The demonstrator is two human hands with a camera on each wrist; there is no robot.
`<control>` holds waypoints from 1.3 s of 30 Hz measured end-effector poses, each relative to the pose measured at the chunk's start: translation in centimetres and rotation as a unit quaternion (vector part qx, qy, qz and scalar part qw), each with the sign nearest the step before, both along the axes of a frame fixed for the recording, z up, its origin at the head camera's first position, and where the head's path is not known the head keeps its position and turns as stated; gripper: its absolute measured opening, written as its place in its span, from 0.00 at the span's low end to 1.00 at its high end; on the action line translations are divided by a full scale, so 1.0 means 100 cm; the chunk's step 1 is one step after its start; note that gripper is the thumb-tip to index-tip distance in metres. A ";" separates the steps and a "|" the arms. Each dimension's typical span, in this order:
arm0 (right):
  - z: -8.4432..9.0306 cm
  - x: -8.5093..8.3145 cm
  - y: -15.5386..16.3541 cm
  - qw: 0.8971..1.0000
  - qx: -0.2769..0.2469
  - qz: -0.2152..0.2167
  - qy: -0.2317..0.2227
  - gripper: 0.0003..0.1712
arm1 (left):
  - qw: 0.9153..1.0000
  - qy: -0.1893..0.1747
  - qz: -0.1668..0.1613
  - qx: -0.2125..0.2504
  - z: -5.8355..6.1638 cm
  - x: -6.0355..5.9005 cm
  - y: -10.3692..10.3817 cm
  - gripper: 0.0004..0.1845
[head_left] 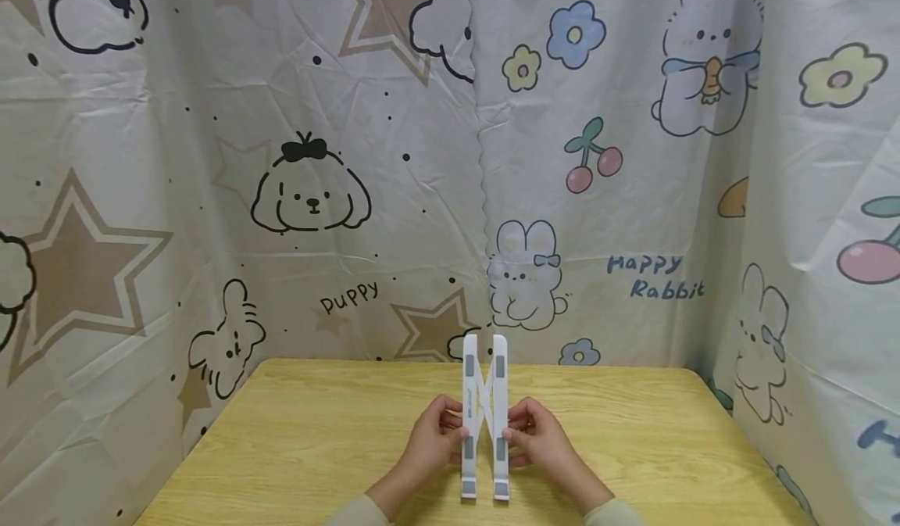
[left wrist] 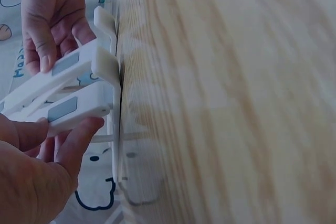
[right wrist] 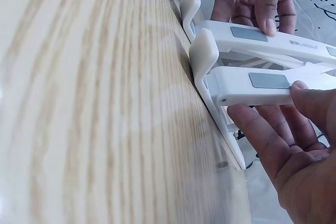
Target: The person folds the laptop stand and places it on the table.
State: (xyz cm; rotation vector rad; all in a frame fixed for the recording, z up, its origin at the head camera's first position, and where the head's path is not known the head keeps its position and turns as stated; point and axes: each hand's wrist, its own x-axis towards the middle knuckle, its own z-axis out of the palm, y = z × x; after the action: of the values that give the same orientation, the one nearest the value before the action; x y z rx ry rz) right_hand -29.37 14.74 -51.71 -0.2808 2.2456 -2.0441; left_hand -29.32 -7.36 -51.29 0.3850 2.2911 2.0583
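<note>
Curtain [head_left: 351, 159]: printed cloth with puppies, rabbits, stars and cherries, hanging behind the table and along both its sides.
Table [head_left: 295, 432]: light wood, grain running left to right; it carries the stand and both hands.
Stand [head_left: 484, 401]: white folding stand with two long bars, grey pads and crossed struts between them. It sits upright at the middle of the table, toward the near edge, its hooked ends resting on the wood.
Left hand [head_left: 437, 432]: comes in from the near edge, forearm low over the table, sleeve at the wrist. Thumb and curled fingers pinch the left bar about halfway along; the left wrist view shows the thumb [left wrist: 79, 135] pressed under the bar.
Right hand [head_left: 536, 436]: mirrors the left, just beside the stand. Its fingers curl round the right bar, with the thumb [right wrist: 315, 100] on the bar's end in the right wrist view.
</note>
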 end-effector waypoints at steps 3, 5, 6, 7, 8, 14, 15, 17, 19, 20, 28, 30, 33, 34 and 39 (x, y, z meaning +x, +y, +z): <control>0.000 0.000 -0.002 1.000 -0.002 0.002 0.001 0.15 | 1.000 0.001 0.003 -0.007 0.001 0.000 0.002 0.16; 0.001 0.000 -0.003 1.000 -0.003 0.004 0.004 0.15 | 1.000 0.004 0.002 -0.009 0.001 0.000 0.003 0.16; 0.001 0.000 -0.004 1.000 -0.004 0.004 0.005 0.15 | 1.000 0.004 0.002 -0.010 0.001 0.000 0.004 0.16; 0.001 0.000 -0.005 1.000 -0.005 0.005 0.007 0.15 | 1.000 0.004 0.002 -0.010 0.001 -0.001 0.005 0.16; 0.001 -0.001 -0.006 1.000 -0.005 0.005 0.008 0.15 | 1.000 0.005 0.001 -0.010 0.001 -0.001 0.005 0.16; 0.000 -0.003 -0.011 1.000 -0.010 0.003 0.015 0.14 | 1.000 0.015 0.001 -0.006 0.000 -0.001 0.008 0.16; 0.000 -0.003 -0.012 1.000 -0.009 0.003 0.018 0.14 | 1.000 0.018 0.002 -0.005 -0.001 -0.001 0.009 0.16; -0.001 -0.002 -0.013 1.000 -0.006 0.000 0.022 0.13 | 1.000 0.020 0.005 -0.006 -0.002 0.000 0.012 0.16; -0.001 -0.001 -0.013 1.000 -0.002 -0.005 0.023 0.13 | 1.000 0.024 0.010 -0.015 -0.002 0.001 0.015 0.16; -0.002 0.000 -0.013 1.000 0.001 -0.009 0.022 0.13 | 0.999 0.027 0.012 -0.022 -0.002 0.001 0.016 0.15; 0.006 -0.002 -0.010 0.998 0.049 -0.014 0.036 0.14 | 0.994 0.066 0.025 -0.089 0.001 0.002 0.017 0.14; 0.009 -0.004 -0.008 0.994 0.091 -0.019 0.054 0.14 | 0.993 0.065 0.020 -0.096 0.002 0.000 0.013 0.13; 0.015 -0.007 0.000 0.983 0.164 -0.010 0.087 0.12 | 0.995 0.047 0.001 -0.089 0.003 0.001 0.007 0.14; 0.018 -0.009 0.004 0.979 0.182 -0.002 0.097 0.12 | 0.996 0.041 -0.008 -0.084 0.003 0.002 0.006 0.15; 0.040 -0.020 0.026 0.967 0.218 0.021 0.131 0.18 | 0.994 0.009 -0.054 -0.093 0.004 0.013 0.002 0.27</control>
State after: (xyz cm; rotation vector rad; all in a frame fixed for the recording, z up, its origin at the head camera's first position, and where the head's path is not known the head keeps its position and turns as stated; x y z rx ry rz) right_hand -31.36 17.36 -47.75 -0.5776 2.7379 -1.5063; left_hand -28.00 -7.19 -50.94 0.5084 2.3889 1.7805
